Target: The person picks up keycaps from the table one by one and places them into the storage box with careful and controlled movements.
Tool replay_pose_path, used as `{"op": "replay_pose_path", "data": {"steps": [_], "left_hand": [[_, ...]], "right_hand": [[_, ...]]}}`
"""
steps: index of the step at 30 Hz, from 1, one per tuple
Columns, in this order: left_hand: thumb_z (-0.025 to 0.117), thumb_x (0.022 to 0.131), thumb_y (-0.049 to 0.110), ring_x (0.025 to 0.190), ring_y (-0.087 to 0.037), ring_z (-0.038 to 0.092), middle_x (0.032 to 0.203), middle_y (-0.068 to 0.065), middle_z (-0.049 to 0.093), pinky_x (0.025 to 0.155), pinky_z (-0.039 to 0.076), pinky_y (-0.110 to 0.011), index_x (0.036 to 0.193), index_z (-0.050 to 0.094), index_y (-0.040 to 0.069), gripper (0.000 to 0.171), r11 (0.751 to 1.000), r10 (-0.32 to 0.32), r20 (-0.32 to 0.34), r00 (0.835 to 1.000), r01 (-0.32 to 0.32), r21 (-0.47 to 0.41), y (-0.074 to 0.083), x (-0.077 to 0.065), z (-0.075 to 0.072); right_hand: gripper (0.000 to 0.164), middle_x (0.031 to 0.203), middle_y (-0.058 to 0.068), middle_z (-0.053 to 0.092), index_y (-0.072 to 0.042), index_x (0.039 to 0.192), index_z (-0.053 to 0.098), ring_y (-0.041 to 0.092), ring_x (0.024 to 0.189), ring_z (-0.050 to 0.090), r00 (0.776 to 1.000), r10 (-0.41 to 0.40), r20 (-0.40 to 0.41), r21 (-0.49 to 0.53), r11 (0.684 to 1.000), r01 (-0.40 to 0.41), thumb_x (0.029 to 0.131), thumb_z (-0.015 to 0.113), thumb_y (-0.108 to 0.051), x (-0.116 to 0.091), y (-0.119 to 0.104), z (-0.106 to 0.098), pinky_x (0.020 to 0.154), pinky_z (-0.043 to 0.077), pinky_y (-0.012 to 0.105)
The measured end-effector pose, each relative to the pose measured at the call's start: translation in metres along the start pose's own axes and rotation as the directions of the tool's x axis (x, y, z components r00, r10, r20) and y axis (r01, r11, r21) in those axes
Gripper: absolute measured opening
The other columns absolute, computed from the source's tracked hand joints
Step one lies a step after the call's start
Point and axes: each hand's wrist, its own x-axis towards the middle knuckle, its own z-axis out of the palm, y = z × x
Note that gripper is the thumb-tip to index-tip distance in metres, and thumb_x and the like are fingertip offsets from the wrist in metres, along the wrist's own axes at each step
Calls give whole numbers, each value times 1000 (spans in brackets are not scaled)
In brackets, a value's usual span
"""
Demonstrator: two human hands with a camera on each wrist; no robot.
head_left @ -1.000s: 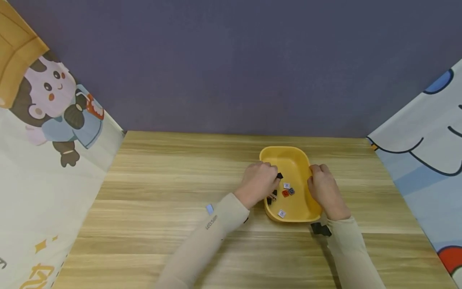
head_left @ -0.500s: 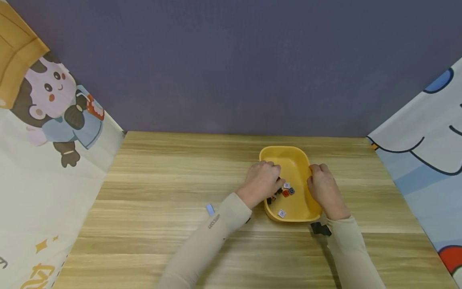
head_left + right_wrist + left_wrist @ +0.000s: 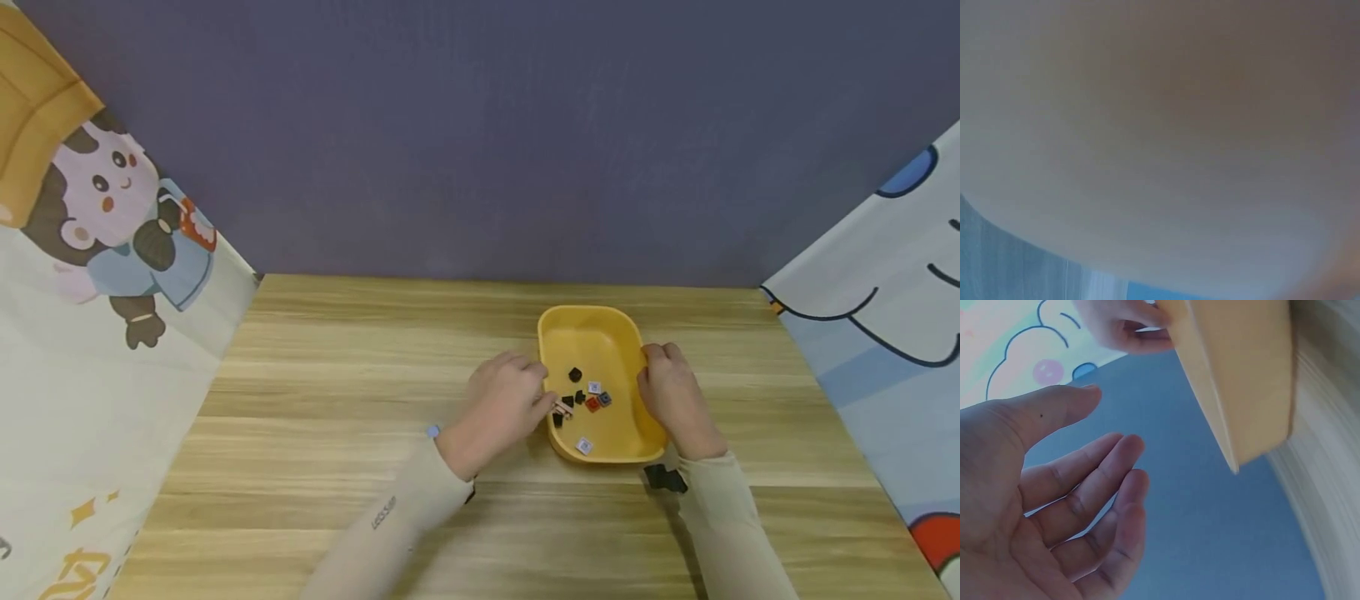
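Note:
A yellow plastic bin sits on the wooden table. Inside lie several small black pieces, pale square tiles, a red piece, a blue-grey piece and a pinkish piece. My left hand is just outside the bin's left wall, fingertips close to the rim. In the left wrist view its palm is bare, fingers relaxed and apart from the thumb. My right hand grips the bin's right rim; a blurred pale surface fills most of the right wrist view.
A small light-blue piece lies on the table beside the left sleeve. Some black object shows next to the right sleeve. A dark wall stands behind, with cartoon-printed panels at both sides.
My left hand has come out of the bin to the left and its fingers have loosened. The black pieces in the bin now show more fully. The right hand stays on the rim.

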Motion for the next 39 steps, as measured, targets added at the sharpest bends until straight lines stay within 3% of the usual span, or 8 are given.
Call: {"op": "replay_pose_path", "data": {"steps": [11, 20, 28, 34, 39], "left_hand": [[79, 88, 32, 90, -25, 67, 99, -7, 73, 82, 55, -37, 104, 75, 7, 30, 998, -60, -138, 989, 55, -40, -28, -67, -6], [84, 83, 29, 95, -28, 68, 101, -9, 73, 84, 56, -41, 106, 75, 6, 34, 975, -198, -26, 980, 194, -111, -59, -101, 9], [88, 76, 31, 86, -29, 66, 92, -9, 70, 71, 56, -42, 97, 74, 4, 37, 947, -308, 58, 949, 312, -71, -78, -116, 24], [91, 71, 35, 70, -23, 61, 84, -7, 68, 58, 53, -38, 93, 74, 4, 41, 944, -328, 70, 942, 330, -24, -83, -121, 32], [90, 72, 37, 69, -23, 61, 85, -8, 68, 56, 53, -37, 95, 74, 3, 44, 945, -327, 75, 942, 326, 14, -84, -123, 36]], "right_hand": [[30, 100, 36, 51, 22, 114, 54, 47, 85, 56, 1000, -6, 6, -3, 1000, 6, 88, 57, 10, -1, 1, 2, 73, 52, 58], [28, 99, 34, 51, 21, 113, 55, 46, 84, 56, 999, -27, -28, -14, 1000, 26, 87, 57, 10, 0, 1, 2, 71, 52, 56], [30, 99, 36, 51, 22, 115, 54, 47, 85, 56, 1000, -18, 0, -5, 1000, 18, 88, 55, 10, -2, 0, 3, 71, 52, 57], [29, 99, 36, 51, 22, 114, 54, 48, 85, 56, 999, -24, -22, -2, 1000, 24, 87, 55, 11, -1, -1, 3, 72, 52, 57], [28, 97, 35, 52, 22, 112, 55, 47, 83, 57, 998, -37, -46, 3, 999, 37, 86, 56, 11, -1, -1, 3, 71, 52, 57]]}}
